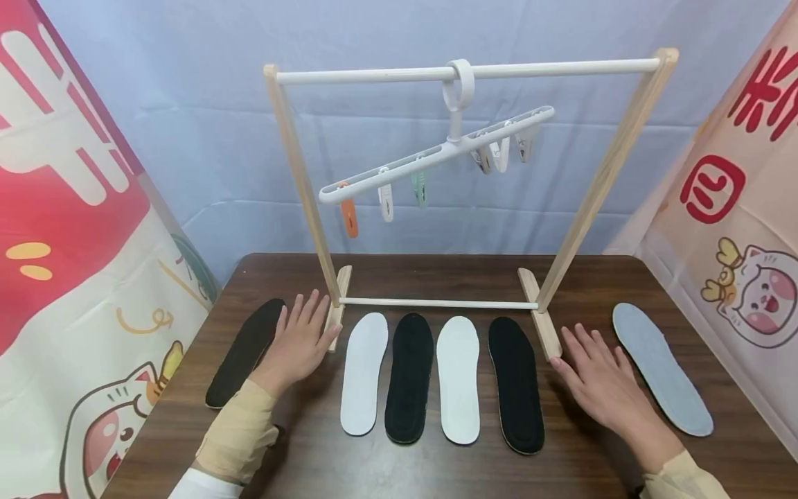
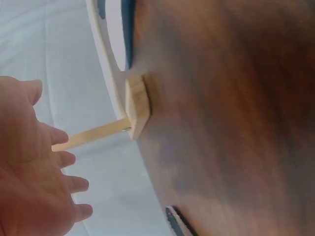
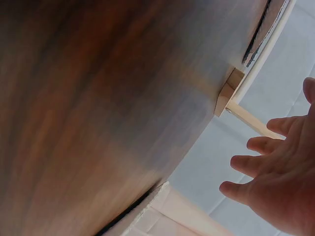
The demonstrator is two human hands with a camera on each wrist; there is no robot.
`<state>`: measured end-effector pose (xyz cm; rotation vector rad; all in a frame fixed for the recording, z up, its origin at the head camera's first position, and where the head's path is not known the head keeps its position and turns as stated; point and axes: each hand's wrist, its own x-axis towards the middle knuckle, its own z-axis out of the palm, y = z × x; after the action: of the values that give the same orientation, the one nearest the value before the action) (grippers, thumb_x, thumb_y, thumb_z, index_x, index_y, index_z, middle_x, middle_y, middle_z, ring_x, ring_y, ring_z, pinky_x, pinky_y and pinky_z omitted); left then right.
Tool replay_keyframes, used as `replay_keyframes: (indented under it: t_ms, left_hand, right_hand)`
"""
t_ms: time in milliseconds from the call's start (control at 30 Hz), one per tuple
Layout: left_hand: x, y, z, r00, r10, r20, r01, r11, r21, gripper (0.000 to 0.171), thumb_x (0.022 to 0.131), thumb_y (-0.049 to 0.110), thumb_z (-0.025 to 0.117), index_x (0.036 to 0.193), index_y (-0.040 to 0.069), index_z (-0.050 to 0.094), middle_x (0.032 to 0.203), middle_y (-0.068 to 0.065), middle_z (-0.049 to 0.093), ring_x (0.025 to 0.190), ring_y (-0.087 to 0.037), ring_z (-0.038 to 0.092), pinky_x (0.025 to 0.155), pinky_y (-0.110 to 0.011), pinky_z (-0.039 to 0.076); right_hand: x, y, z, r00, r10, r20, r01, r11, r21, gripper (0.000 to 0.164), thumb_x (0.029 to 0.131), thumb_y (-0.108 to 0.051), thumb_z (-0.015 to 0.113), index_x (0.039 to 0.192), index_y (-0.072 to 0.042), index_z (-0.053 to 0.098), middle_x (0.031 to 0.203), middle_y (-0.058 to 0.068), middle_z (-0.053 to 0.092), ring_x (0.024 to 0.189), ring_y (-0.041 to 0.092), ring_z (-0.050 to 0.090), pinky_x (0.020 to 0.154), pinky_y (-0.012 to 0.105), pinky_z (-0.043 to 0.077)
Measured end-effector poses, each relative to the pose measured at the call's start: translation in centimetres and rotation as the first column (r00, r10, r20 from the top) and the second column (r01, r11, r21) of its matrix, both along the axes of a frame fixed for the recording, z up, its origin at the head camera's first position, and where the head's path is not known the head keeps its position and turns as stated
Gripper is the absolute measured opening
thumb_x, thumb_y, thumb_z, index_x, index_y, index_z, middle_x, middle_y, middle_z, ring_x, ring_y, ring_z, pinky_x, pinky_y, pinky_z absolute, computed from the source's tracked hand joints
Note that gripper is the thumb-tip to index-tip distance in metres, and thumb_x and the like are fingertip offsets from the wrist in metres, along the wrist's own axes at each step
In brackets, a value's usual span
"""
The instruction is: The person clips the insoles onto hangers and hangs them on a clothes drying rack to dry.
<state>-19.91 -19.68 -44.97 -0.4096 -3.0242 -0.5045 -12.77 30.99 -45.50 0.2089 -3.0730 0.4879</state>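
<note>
My left hand (image 1: 299, 343), fingers spread and palm down, is held over the table between a dark insole (image 1: 240, 357) and the rack's left foot (image 1: 337, 315). It grips nothing. My right hand (image 1: 601, 381) is likewise spread, between the rack's right foot (image 1: 541, 319) and a light grey insole (image 1: 661, 371). In the wrist views the left palm (image 2: 29, 167) and right palm (image 3: 285, 182) show bare. Between the hands lie a white insole (image 1: 364, 374), a black insole (image 1: 409, 378), a second white insole (image 1: 458, 381) and a second black insole (image 1: 517, 384), side by side.
A wooden rack with a white top bar (image 1: 561, 68) stands at the back of the brown table (image 1: 449, 478). From the bar hangs a tilted white clip hanger (image 1: 436, 154), its left end lower, with an orange clip (image 1: 349, 216), a green clip (image 1: 420, 188) and several pale ones.
</note>
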Motion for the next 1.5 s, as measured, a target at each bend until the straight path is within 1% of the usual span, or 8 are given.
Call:
replay_keyframes:
  t_ms: [333,533,700,967,1133,1300,1367,1500]
  left_hand:
    - [-0.4,1.0,1.4,1.000,-0.017,-0.016,0.017,1.000,0.013,0.077,0.106,0.061,0.026,0.161,0.007,0.024,0.168,-0.015,0.015,0.155,-0.039,0.004,0.121,-0.062,0.003]
    - [-0.7,1.7,2.8,0.997,-0.008,-0.083,0.010,1.000,0.019,0.076,0.106,0.058,0.035,0.157,0.002,0.031,0.163,-0.020,0.029,0.151,-0.043,0.021,0.119,-0.062,0.019]
    - [-1.1,2.3,4.0,0.990,-0.006,-0.138,0.015,0.998,0.062,0.073,0.106,0.054,0.039,0.152,-0.002,0.038,0.156,-0.023,0.040,0.144,-0.042,0.037,0.114,-0.058,0.033]
    - [-0.9,3.6,6.9,0.982,0.015,-0.188,0.021,0.982,0.188,0.077,0.102,0.065,0.036,0.151,0.006,0.042,0.150,-0.014,0.048,0.140,-0.033,0.043,0.107,-0.054,0.043]
    - [-0.6,4.7,9.6,0.978,-0.014,-0.209,0.076,0.952,0.296,0.072,0.103,0.062,0.038,0.153,0.010,0.040,0.151,-0.011,0.047,0.141,-0.030,0.041,0.109,-0.055,0.041]
    - [-0.2,5.6,11.5,0.952,-0.050,-0.301,0.165,0.915,0.368,0.065,0.104,0.055,0.046,0.152,0.012,0.041,0.149,-0.008,0.049,0.137,-0.027,0.047,0.107,-0.053,0.042]
    - [-0.1,6.0,12.1,0.944,-0.060,-0.326,0.202,0.882,0.425,0.064,0.102,0.054,0.050,0.152,0.014,0.041,0.146,-0.005,0.052,0.133,-0.025,0.050,0.105,-0.051,0.044]
    - [0.1,7.1,13.7,0.932,-0.068,-0.356,0.267,0.793,0.548,0.063,0.099,0.050,0.057,0.150,0.017,0.042,0.134,-0.003,0.057,0.125,-0.020,0.054,0.101,-0.047,0.048]
  right_hand:
    - [0.0,0.8,0.0,1.000,-0.006,-0.020,0.007,0.999,0.038,0.066,0.110,-0.045,0.037,0.151,0.007,0.037,0.152,0.038,0.032,0.138,0.060,0.027,0.107,0.072,0.022]
    - [0.0,1.5,0.0,0.999,-0.014,-0.039,0.016,0.998,0.053,0.064,0.109,-0.043,0.039,0.144,0.010,0.045,0.145,0.040,0.038,0.130,0.060,0.036,0.103,0.071,0.030]
    - [0.0,2.4,0.0,0.999,-0.026,-0.041,0.029,0.998,0.061,0.061,0.108,-0.040,0.044,0.139,0.012,0.049,0.138,0.040,0.045,0.124,0.060,0.043,0.099,0.070,0.036]
    - [0.1,3.9,0.0,0.998,-0.016,-0.066,0.020,0.998,0.067,0.054,0.106,-0.034,0.053,0.133,0.013,0.054,0.130,0.038,0.054,0.116,0.060,0.050,0.094,0.069,0.040]
    - [0.3,4.6,0.2,0.999,-0.026,-0.038,0.029,0.997,0.069,0.053,0.106,-0.034,0.052,0.132,0.013,0.054,0.129,0.039,0.055,0.114,0.061,0.049,0.093,0.069,0.040]
    - [0.3,5.3,0.2,0.999,-0.028,-0.044,0.031,0.997,0.070,0.052,0.105,-0.031,0.055,0.130,0.015,0.055,0.126,0.041,0.055,0.113,0.062,0.050,0.092,0.069,0.041]
    - [0.4,5.7,-0.1,0.998,-0.023,-0.059,0.027,0.997,0.069,0.051,0.105,-0.030,0.056,0.129,0.015,0.056,0.125,0.040,0.057,0.112,0.062,0.051,0.091,0.068,0.041]
    - [0.5,6.5,-0.2,0.998,-0.030,-0.062,0.034,0.997,0.069,0.051,0.104,-0.031,0.057,0.127,0.015,0.057,0.124,0.041,0.057,0.112,0.062,0.052,0.091,0.068,0.041]
